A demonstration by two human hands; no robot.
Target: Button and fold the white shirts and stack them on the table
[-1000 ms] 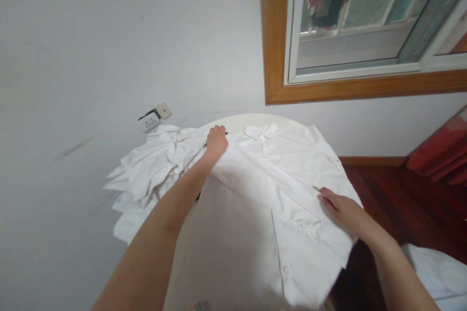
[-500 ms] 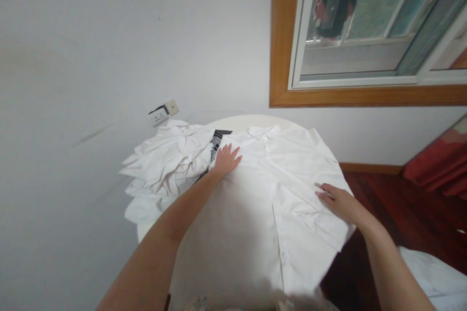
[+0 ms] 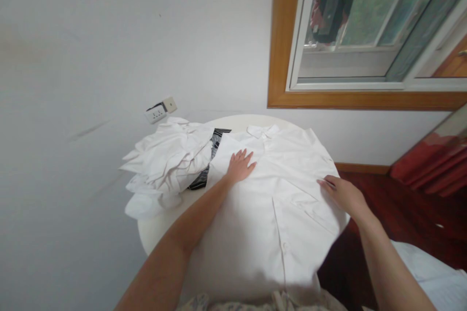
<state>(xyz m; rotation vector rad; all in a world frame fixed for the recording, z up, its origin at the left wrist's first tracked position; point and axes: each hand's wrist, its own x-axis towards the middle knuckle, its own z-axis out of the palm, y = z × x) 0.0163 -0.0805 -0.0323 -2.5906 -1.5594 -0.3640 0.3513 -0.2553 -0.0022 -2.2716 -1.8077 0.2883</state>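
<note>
A white button-up shirt point(image 3: 255, 233) is spread over the round table, its collar point(image 3: 263, 131) toward the wall and its lower part reaching the near edge. My left hand point(image 3: 241, 165) lies flat on the upper left of the shirt, fingers spread. At the shirt's right side, my right hand point(image 3: 341, 194) has its fingers closed in a pinch on the cloth. Slanting folds run across the shirt's right half near that hand. The cloth between my right fingertips is mostly hidden.
Crumpled white clothes point(image 3: 171, 155) are heaped on the table's left side, with a black-and-white patterned cloth point(image 3: 200, 181) beside them. The round white table point(image 3: 156, 235) stands against the wall under a socket point(image 3: 156, 114). A window point(image 3: 350, 65), a red curtain point(image 3: 434, 163) and white fabric point(image 3: 430, 272) are at right.
My left hand has slid right across the shirt, away from the patterned cloth. My right hand has shifted slightly up, and the fabric corner below it at the table's right edge has drawn in.
</note>
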